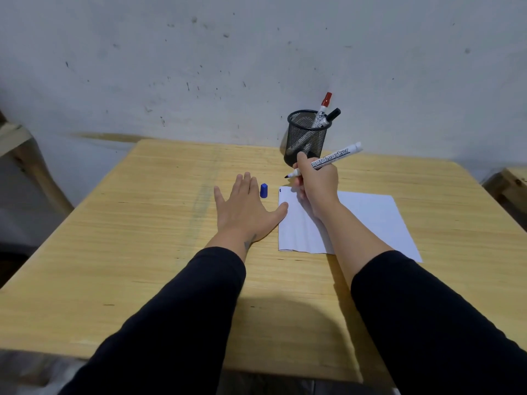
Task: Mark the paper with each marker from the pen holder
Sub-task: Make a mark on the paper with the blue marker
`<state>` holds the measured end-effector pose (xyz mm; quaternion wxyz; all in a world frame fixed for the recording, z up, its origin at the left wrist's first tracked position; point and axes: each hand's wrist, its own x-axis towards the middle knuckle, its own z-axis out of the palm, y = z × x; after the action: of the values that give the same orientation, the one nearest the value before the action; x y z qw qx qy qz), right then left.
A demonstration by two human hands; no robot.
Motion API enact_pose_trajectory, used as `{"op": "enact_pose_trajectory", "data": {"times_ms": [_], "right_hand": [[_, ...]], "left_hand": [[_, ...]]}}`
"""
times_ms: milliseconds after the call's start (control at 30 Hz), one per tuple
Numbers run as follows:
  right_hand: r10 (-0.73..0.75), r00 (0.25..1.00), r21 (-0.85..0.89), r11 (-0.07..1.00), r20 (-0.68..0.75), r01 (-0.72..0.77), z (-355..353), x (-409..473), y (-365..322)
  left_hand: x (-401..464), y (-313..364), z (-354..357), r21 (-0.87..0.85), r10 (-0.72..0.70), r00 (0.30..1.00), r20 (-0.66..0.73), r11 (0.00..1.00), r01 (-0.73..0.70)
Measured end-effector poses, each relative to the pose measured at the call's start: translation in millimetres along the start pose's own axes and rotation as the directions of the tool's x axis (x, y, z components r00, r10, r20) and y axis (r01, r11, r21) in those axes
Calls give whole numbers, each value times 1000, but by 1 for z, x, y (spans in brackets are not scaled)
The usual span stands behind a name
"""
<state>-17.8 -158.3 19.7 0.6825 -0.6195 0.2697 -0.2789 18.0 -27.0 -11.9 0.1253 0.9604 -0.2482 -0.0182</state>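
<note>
My right hand (318, 185) grips an uncapped white board marker (330, 160), its dark tip raised just above the far left corner of the white paper (368, 218). A tiny blue mark shows at that corner. The blue cap (264, 191) stands on the table beside my left hand (245, 208). That hand lies flat with fingers spread, its thumb touching the paper's left edge. Behind my right hand, a black mesh pen holder (306, 136) holds a red-capped marker (322, 109) and a black-capped marker (330, 116).
The light wooden table (142, 223) stands against a grey scuffed wall. A wooden chair frame (25, 155) is at the far left and another wooden piece (507, 186) at the right edge.
</note>
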Motion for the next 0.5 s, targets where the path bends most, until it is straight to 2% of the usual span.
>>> {"op": "enact_pose_trajectory", "data": {"times_ms": [67, 167, 267, 367, 500], "right_hand": [[0, 1000, 6, 1000, 21, 0, -3, -2, -3], [39, 998, 63, 997, 42, -41, -7, -6, -6], [118, 993, 163, 979, 29, -121, -10, -9, -9], [108, 993, 173, 978, 41, -114, -12, -14, -12], [68, 996, 70, 995, 56, -72, -18, -18, -23]], "left_hand": [[-1, 0, 0, -58, 9, 999, -32, 998, -11], [-5, -2, -3, -206, 56, 977, -203, 973, -99], [-8, 1, -8, -171, 108, 935, -338, 970, -174], [-11, 4, -9, -183, 103, 935, -338, 968, -173], [-10, 10, -18, -419, 17, 944, -329, 893, -162]]}}
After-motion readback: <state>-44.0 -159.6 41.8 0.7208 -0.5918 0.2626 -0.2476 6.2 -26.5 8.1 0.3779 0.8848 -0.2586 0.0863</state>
